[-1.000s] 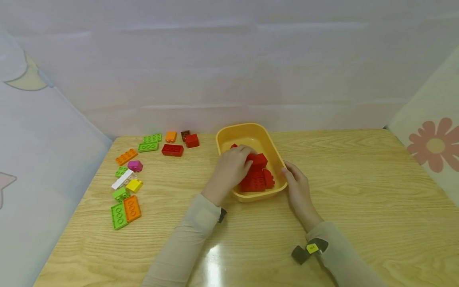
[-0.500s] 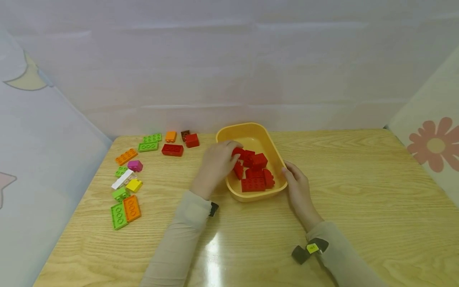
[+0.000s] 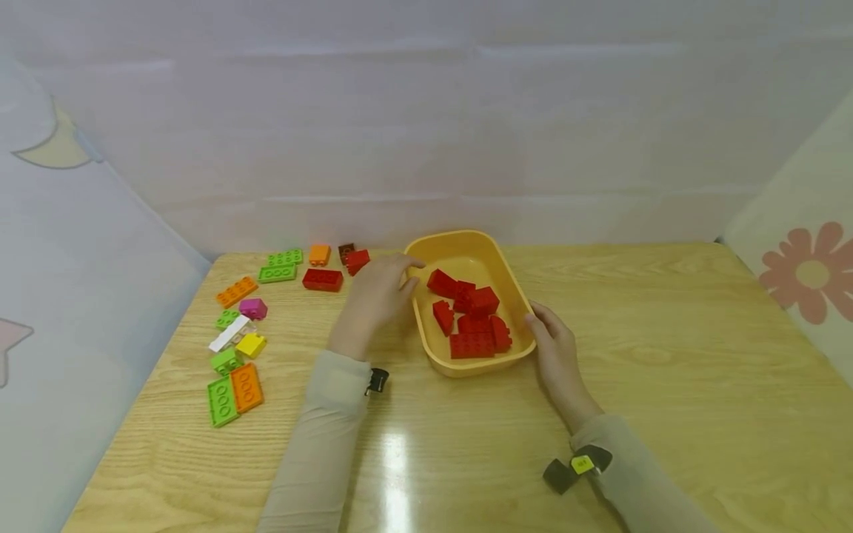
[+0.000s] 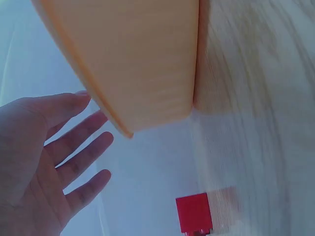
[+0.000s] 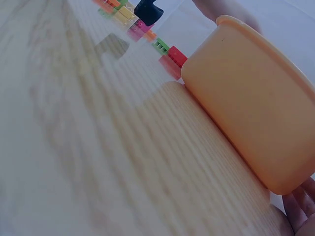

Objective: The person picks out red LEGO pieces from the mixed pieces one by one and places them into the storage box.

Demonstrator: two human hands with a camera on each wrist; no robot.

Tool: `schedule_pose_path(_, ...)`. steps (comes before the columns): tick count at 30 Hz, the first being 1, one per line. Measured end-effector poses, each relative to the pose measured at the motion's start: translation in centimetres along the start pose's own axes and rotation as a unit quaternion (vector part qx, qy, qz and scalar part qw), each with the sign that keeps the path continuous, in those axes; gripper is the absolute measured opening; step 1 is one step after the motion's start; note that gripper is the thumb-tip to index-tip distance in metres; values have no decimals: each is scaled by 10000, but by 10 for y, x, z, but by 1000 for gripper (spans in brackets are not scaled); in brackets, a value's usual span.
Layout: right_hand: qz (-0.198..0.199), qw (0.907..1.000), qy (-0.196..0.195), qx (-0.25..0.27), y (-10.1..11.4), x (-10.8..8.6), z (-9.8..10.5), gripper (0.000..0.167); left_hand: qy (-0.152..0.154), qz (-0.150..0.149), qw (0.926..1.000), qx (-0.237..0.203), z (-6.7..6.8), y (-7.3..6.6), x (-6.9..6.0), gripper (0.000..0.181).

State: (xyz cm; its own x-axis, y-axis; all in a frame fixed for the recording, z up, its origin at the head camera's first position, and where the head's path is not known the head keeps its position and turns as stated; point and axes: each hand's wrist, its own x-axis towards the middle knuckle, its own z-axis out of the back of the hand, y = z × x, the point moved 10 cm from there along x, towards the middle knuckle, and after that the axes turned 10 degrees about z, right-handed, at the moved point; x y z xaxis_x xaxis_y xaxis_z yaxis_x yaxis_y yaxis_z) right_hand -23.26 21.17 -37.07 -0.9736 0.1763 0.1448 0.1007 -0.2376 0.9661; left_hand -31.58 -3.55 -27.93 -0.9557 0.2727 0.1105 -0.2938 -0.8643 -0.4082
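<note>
A yellow plastic tub (image 3: 460, 244) holds several red toy building bricks (image 3: 472, 345). Just off its left rim is my left hand (image 3: 375, 296), with fingers spread and nothing between them. The left wrist view has this hand (image 4: 54, 157) beside the tub's outer wall (image 4: 142, 59), thumb and index finger near the rim. My right hand (image 3: 558, 363) holds the tub at its right front corner, thumb at the rim. Only some of the right fingers (image 5: 307, 204) show in the right wrist view, against the tub's far end.
Behind the left hand lie a red brick (image 3: 356, 260), a dark brown brick (image 3: 345, 252) and a longer red brick (image 3: 323, 280). Several green, orange, white, yellow and magenta bricks, including an orange one (image 3: 246, 386), line the table's left side. A pale wall stands behind.
My left hand has let go of a red brick inside the tub and moved left, out over the rim. My right hand stays at the tub's corner.
</note>
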Motion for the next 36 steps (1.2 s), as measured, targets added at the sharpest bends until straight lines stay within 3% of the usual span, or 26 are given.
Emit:
schedule_pose_path(13, -62, 9997, 0, 256, -2, -2, -1, 46, -177, 557, 9979, -270, 7, 41, 1, 39)
schedule_pose_path(28, -34, 9999, -70, 142, -2, 0, 2, 47, -243, 1380, 9853, -976, 23, 109, -9, 41)
schedule_pose_path(36, -89, 9999, 5, 148, 0, -1, 0, 48, -258, 1533, 9844, -828, 21, 129, -12, 41)
